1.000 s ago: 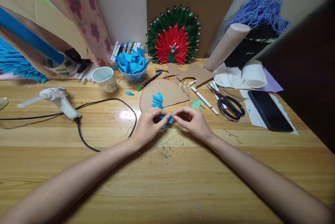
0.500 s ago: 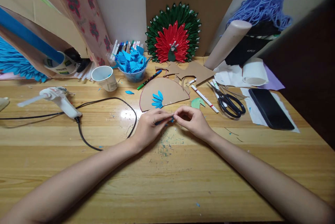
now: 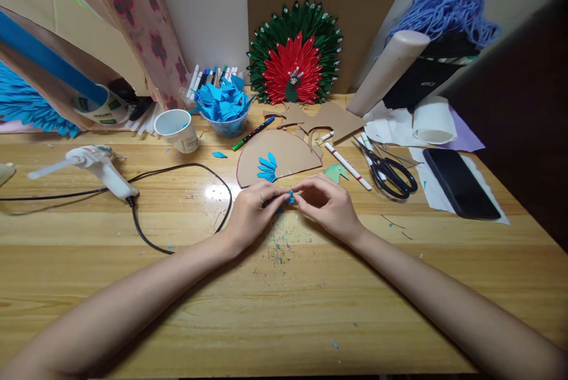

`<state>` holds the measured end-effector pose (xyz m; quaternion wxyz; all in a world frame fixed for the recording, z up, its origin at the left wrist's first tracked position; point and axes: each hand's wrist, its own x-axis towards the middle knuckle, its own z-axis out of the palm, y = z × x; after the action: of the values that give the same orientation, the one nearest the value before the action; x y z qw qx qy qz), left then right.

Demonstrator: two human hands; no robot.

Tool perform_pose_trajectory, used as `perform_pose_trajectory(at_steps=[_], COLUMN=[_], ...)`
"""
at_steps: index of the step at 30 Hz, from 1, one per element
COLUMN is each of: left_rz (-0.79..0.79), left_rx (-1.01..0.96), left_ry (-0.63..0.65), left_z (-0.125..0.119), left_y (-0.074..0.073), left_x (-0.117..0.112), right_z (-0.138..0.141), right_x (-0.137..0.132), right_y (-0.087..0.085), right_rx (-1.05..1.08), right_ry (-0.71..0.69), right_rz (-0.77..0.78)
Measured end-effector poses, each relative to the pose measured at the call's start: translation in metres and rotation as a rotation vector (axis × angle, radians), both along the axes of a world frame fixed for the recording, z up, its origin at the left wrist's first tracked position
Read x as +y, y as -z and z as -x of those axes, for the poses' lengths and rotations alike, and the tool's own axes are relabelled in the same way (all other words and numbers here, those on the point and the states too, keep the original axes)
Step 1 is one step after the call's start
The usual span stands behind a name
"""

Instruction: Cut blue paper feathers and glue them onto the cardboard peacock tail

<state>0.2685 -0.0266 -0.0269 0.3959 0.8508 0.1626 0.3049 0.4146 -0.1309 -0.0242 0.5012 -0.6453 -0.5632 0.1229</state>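
Note:
My left hand [image 3: 254, 212] and my right hand [image 3: 329, 205] meet at the middle of the wooden table [image 3: 284, 297], fingers pinched together on a small blue paper piece [image 3: 289, 197] that is mostly hidden between them. Just beyond my fingers lies a half-round cardboard piece [image 3: 284, 156] with a few blue paper petals [image 3: 267, 168] stuck near its lower edge. A small green paper shape [image 3: 336, 173] lies right of it.
A glue gun [image 3: 98, 167] with a black cord [image 3: 177, 202] lies at left. A paper cup [image 3: 179, 130], a bowl of blue paper pieces [image 3: 225, 109], markers, a red-green paper peacock [image 3: 293, 61], scissors [image 3: 387, 170] and a black phone [image 3: 460, 182] stand around.
The blue piece has been folded smaller between my fingers, which have closed tighter on it. Both hands stay in the same spot.

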Motion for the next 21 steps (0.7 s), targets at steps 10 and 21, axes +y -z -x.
perform_pose_trajectory(at_steps=[10,21], left_rz=[-0.019,-0.049], left_rx=[0.040,0.063], left_ry=[-0.001,-0.042], left_z=[-0.0001,0.0011], left_y=[-0.0020,-0.0059], left_x=[-0.0018,-0.0055], right_z=[-0.0002,0.0026], right_x=[-0.0002,-0.0003], right_y=[-0.0010,-0.0039], right_rx=[-0.257,-0.216], right_ry=[-0.032,-0.020], right_rz=[-0.096,-0.020])
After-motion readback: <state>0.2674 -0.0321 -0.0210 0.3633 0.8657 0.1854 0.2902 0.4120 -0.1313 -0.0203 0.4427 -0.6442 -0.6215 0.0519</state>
